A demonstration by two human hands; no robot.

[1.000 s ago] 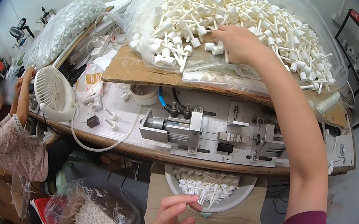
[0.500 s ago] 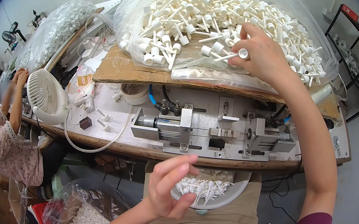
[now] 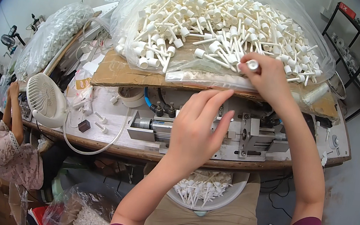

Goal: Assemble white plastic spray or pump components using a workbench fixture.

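Metal press partly hidden behind left hand, perhaps touching it.

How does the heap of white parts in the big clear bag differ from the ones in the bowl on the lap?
The heap in the clear bag is far larger and sits on cardboard at the back of the bench; the bowl holds a small batch below the bench edge. The right hand holds one piece at the bag; the left hand partly hides the bowl. Both hold white capped stems.
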